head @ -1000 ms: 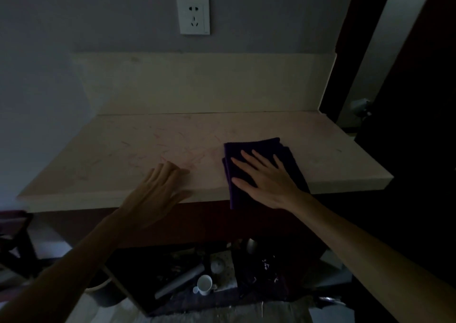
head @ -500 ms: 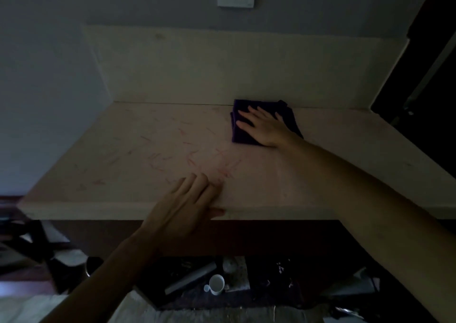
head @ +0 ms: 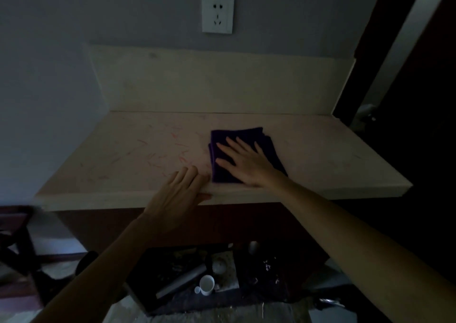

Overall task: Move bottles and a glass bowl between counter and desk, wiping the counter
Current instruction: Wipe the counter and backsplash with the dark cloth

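Counter bare of bottles and bowl, pink scuffs left of centre. Cloth folded near front edge. Right hand flat, fingers straight, pressed on cloth for wiping. Left hand flat on edge, likely bracing.

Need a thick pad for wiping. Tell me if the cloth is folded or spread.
Folded: the cloth shows stacked layered edges on its left side, under the flat right hand.
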The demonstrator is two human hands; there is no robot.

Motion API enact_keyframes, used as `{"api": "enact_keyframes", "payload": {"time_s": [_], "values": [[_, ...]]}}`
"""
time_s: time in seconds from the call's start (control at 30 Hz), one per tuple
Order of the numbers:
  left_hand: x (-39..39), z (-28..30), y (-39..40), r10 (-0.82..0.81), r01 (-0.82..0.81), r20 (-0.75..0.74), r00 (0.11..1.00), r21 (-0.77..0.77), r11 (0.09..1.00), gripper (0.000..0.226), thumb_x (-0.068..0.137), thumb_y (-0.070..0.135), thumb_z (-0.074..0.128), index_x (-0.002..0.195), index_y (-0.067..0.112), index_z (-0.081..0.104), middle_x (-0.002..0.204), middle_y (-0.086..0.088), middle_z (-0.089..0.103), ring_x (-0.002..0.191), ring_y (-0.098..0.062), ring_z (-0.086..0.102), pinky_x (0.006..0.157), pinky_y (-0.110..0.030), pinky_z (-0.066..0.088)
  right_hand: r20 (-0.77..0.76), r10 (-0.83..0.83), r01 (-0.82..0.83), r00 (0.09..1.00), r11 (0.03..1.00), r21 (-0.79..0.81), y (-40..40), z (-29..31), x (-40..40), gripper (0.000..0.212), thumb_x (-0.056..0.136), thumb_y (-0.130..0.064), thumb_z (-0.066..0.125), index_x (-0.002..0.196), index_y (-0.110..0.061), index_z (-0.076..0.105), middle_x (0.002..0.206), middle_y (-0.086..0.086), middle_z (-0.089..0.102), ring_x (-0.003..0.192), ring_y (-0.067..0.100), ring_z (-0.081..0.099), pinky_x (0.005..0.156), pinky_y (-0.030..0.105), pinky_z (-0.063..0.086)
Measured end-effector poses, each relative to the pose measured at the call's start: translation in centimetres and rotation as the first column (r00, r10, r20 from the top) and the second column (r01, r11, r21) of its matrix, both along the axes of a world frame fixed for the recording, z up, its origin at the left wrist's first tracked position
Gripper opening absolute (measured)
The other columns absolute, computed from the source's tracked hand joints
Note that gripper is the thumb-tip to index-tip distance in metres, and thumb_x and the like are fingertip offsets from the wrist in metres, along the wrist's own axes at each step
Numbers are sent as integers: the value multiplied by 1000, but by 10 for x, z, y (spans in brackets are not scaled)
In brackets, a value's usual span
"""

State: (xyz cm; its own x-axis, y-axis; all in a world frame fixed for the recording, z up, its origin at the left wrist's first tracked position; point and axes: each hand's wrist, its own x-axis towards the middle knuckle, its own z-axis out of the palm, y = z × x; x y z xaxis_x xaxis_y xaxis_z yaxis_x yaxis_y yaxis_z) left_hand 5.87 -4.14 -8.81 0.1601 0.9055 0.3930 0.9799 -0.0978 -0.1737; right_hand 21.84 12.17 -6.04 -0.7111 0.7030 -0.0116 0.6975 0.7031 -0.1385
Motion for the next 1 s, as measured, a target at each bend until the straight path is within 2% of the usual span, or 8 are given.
{"api": "enact_keyframes", "payload": {"time_s": [0.1,0.23,0.33,0.43,0.67,0.8,1.0], "values": [[-11,1,-16,-2,5,107,994,-27,1000,47,97,45,33,119,11,56,106,-6,53,90,-27,53,79,-33,41,-8,5,-5,1000,1000,29,-44,-7,15,67,91,-72,8,152,-45,5,164,-13,-4,151,12,-7,120,52,-6],[-51,1,-41,73,-72,166,983,-12,997,62,93,57,36,127,8,54,120,-6,52,103,-26,52,88,-34,39,-24,-18,20,1000,998,53,-66,-12,14,69,89,-74,9,152,-45,7,164,-14,-3,151,11,-6,120,51,-5],[-76,2,-46,127,-124,138,982,-31,992,63,93,58,36,123,7,58,118,-8,54,100,-29,54,86,-36,40,-19,-24,25,1000,999,39,-58,-11,5,70,88,-76,7,152,-47,7,164,-15,-3,151,10,-6,120,52,-4],[-84,-2,-43,144,-142,39,989,-55,988,60,96,57,33,119,9,60,110,-8,57,93,-30,55,82,-38,40,11,-1,0,1000,1000,8,-35,-6,-16,70,88,-76,9,151,-47,8,163,-15,-3,151,10,-5,120,52,-3],[-93,-11,-35,148,-149,-41,988,-13,989,63,97,56,31,119,7,63,106,-11,60,90,-32,56,79,-39,39,13,-14,14,1000,1000,-26,73,-4,-110,72,87,-78,12,152,-45,12,164,-12,1,151,14,-1,120,52,-1],[-94,-10,-35,114,-113,-61,992,10,993,63,97,57,30,120,8,63,106,-10,60,90,-30,54,79,-38,39,4,-50,50,999,998,-27,108,0,-148,73,88,-77,12,152,-43,12,165,-9,2,152,17,0,120,53,-1],[-91,-11,-37,142,-144,-59,988,-22,989,66,97,59,26,122,8,62,108,-12,59,92,-33,55,79,-40,44,21,-63,64,998,998,-12,91,2,-143,72,89,-74,10,153,-41,8,165,-8,0,152,18,-2,120,53,-4]]}}
